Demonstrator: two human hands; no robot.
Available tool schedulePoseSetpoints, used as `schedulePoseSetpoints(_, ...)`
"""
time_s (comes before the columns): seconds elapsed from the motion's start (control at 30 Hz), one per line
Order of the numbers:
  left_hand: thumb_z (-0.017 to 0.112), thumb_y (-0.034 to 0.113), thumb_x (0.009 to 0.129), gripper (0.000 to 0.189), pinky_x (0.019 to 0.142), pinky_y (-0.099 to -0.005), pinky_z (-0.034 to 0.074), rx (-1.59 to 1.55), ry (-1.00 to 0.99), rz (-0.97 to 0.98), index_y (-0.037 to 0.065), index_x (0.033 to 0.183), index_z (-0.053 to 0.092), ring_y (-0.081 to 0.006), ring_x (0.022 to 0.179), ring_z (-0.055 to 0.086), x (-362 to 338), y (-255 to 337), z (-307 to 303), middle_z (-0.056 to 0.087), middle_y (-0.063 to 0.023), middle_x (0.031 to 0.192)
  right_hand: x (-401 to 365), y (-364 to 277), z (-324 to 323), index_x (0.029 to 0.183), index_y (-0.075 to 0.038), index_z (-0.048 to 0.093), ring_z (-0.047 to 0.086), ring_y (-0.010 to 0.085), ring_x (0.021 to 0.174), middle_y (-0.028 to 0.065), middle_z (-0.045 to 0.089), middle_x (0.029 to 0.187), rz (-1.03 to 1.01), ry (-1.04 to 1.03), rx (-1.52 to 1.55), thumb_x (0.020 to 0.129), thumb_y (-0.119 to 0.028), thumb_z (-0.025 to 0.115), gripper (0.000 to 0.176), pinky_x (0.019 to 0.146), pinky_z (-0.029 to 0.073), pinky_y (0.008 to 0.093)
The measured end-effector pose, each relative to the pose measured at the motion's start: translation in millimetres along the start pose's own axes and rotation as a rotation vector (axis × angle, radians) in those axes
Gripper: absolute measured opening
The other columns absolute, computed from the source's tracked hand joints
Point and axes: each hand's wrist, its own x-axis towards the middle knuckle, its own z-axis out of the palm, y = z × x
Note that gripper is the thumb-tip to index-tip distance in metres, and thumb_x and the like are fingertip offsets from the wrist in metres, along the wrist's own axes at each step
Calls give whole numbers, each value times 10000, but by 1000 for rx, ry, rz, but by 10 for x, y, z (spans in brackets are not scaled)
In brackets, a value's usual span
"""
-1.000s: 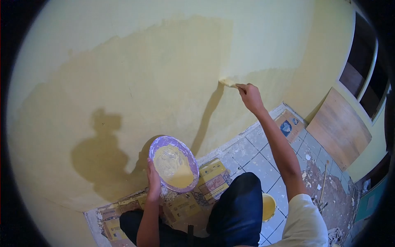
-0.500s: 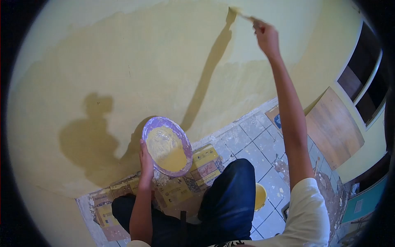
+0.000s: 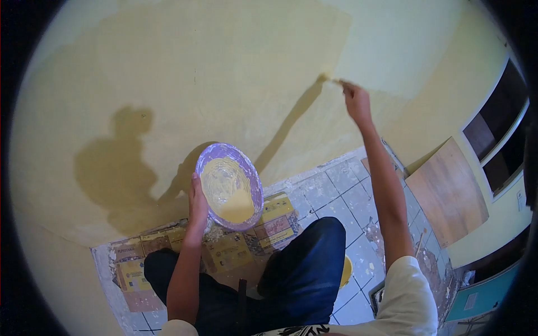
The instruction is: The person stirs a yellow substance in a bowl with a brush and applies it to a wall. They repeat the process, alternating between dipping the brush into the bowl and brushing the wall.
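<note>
My left hand (image 3: 198, 203) grips the left rim of a purple basin (image 3: 254, 185), tilted towards me in front of the wall. Pale yellow paint (image 3: 236, 207) pools at its lower side and smears its inner wall. My right hand (image 3: 357, 102) is closed round the handle of a paintbrush (image 3: 335, 81), arm stretched out. The brush's bristles meet the yellow wall (image 3: 241, 73), close to the end of the arm's shadow. A paler patch of wall (image 3: 392, 50) lies up and right of the brush, with darker yellow around it.
Flattened cardboard (image 3: 227, 252) covers the floor along the wall beneath the basin. A yellow bucket (image 3: 347, 271) stands beside my right knee on grey, paint-spotted tiles (image 3: 330, 193). At the right, a wooden board (image 3: 451, 193) leans against the wall below a dark window (image 3: 493, 120).
My right hand and the paintbrush have come down the wall. Darker yellow now covers more of the paler patch's left side. The basin stays in my left hand, nearly unmoved.
</note>
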Motion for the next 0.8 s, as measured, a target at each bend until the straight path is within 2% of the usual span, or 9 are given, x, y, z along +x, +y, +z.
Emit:
schedulePoseSetpoints(0.07, 320, 558, 1091, 737, 1087, -350, 418, 0, 6, -1, -57, 1475, 452, -251, 1279, 556, 2, -3, 8, 580, -203, 1390, 275, -111, -263, 1220, -127, 734, 642, 348, 734, 213, 664, 842, -53, 178, 48, 972, -148, 631, 270, 681, 498, 423)
schedulePoseSetpoints(0.13, 322, 547, 1094, 728, 1095, -347, 410, 36, -2, 11, -59, 1479, 445, -251, 1286, 550, -17, 50, 9, 570, -204, 1403, 450, -268, -484, 1330, -161, 686, 537, 118, 642, 99, 638, 752, -52, 323, 65, 1028, -162, 590, 317, 628, 485, 305)
schedulePoseSetpoints(0.27, 328, 549, 1092, 733, 1101, -347, 403, 61, 15, 39, -61, 1481, 441, -255, 1292, 548, 33, -12, 3, 565, -200, 1412, 693, -555, -628, 1333, -160, 674, 557, 219, 659, 158, 631, 806, -29, 365, 203, 1003, -184, 622, 335, 657, 490, 372)
schedulePoseSetpoints(0.4, 333, 570, 1084, 753, 1097, -342, 408, 27, 40, 44, -62, 1478, 446, -254, 1289, 552, 16, -52, 19, 569, -193, 1413, 534, -262, -487, 1346, -176, 667, 429, 176, 528, 156, 503, 610, -76, 101, 65, 991, -171, 608, 360, 557, 442, 355)
schedulePoseSetpoints(0.5, 337, 580, 1080, 761, 1097, -338, 407, 10, 33, 22, -59, 1478, 449, -249, 1290, 552, -59, 12, 38, 567, -193, 1416, 9, -258, -427, 1287, -135, 696, 522, 279, 564, 239, 546, 685, -17, -173, -6, 933, -126, 588, 370, 611, 485, 396)
schedulePoseSetpoints(0.53, 338, 584, 1079, 765, 1100, -338, 404, -6, 3, -7, -58, 1480, 448, -247, 1294, 549, -55, 54, 23, 563, -196, 1421, -154, -140, -326, 1271, -133, 711, 424, 176, 552, 167, 440, 617, -84, -217, 43, 922, -136, 642, 356, 558, 427, 359)
schedulePoseSetpoints(0.67, 339, 584, 1078, 763, 1110, -343, 395, -20, -9, -10, -53, 1485, 445, -249, 1303, 542, 51, -96, -52, 556, -195, 1430, -326, 110, -132, 1233, -131, 732, 516, 215, 536, 179, 582, 634, -123, -389, -96, 899, -155, 659, 343, 564, 456, 383)
schedulePoseSetpoints(0.73, 336, 582, 1079, 760, 1119, -347, 386, -31, 6, -13, -49, 1487, 446, -254, 1317, 531, 199, -317, -114, 544, -194, 1446, -8, -120, -369, 1180, -164, 758, 688, 355, 723, 220, 686, 784, 10, -347, -165, 875, -218, 679, 319, 674, 535, 459)
schedulePoseSetpoints(0.8, 335, 584, 1077, 764, 1123, -349, 382, -10, 38, 5, -48, 1493, 439, -257, 1327, 524, 52, -152, -20, 534, -196, 1457, 429, -224, -683, 1174, -178, 765, 624, 309, 596, 184, 647, 695, -73, -167, -172, 876, -226, 717, 305, 595, 500, 423)
